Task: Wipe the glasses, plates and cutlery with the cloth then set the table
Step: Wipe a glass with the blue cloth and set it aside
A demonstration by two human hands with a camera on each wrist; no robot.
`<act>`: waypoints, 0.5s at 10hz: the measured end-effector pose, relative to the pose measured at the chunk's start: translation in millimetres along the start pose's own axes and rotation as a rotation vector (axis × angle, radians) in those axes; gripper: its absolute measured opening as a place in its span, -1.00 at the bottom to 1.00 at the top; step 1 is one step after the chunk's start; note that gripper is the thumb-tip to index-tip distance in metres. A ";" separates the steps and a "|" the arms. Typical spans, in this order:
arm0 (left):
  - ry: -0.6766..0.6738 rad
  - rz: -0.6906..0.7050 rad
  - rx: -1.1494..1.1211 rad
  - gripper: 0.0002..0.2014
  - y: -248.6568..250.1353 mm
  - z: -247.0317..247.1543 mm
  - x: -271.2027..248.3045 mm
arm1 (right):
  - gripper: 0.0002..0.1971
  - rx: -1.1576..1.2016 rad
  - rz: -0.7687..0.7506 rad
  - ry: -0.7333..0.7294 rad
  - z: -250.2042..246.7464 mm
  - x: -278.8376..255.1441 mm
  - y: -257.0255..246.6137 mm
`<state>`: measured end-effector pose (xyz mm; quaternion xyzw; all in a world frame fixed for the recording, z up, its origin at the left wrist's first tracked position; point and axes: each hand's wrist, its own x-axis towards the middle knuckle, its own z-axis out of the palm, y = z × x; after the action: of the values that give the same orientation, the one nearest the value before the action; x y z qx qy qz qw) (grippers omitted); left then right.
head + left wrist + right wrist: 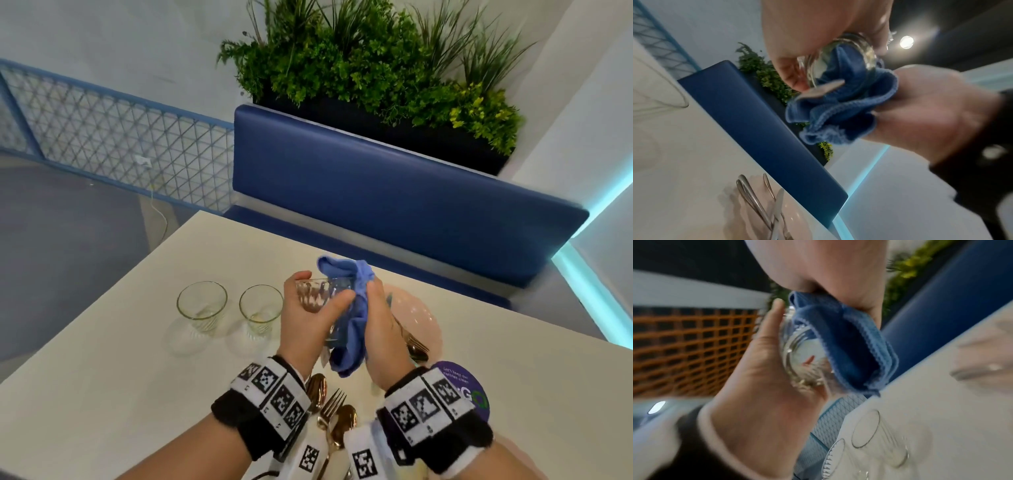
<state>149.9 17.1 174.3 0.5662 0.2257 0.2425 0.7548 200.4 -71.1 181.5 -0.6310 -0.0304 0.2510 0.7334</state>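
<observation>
My left hand (310,308) grips a clear ribbed glass (313,296) held above the table, its mouth turned toward my right hand. My right hand (375,315) grips a blue cloth (349,308) that is pushed into the glass; the left wrist view shows the cloth (840,104) bunched inside the glass (849,55). Two more glasses (202,305) (261,308) stand upright on the table to the left. A pink plate (416,315) with cutlery on it lies partly hidden behind my right hand. Gold forks and spoons (334,411) lie between my wrists.
The white table (120,377) has a round purple sticker (466,387) near my right wrist. A blue padded bench (394,192) runs along the far edge, with a planter (376,78) behind it. A blue mesh railing (113,137) stands at the left.
</observation>
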 end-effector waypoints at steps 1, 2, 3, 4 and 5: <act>-0.075 0.191 0.086 -0.38 -7.2 -5.6 -14.0 | -0.58 0.246 0.171 -0.151 -3.9 -0.5 7.1; -0.247 0.300 0.321 -0.31 -4.0 -12.4 -19.8 | -0.74 0.119 0.241 -0.160 -12.8 2.8 27.3; -0.267 0.319 0.467 -0.26 -5.6 -24.1 -11.4 | -0.76 -0.088 0.220 -0.101 -13.1 4.1 44.8; -0.127 0.251 0.437 -0.22 -15.3 -46.9 2.3 | -0.76 -0.208 0.194 -0.059 0.0 -7.7 47.7; -0.033 0.179 0.508 -0.11 -28.6 -81.6 8.0 | -0.74 -0.075 0.296 -0.087 -20.7 4.6 49.1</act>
<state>109.2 76.0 125.2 0.7592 0.2159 0.2344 0.5675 195.7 -84.3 129.8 -0.6441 0.0219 0.3819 0.6624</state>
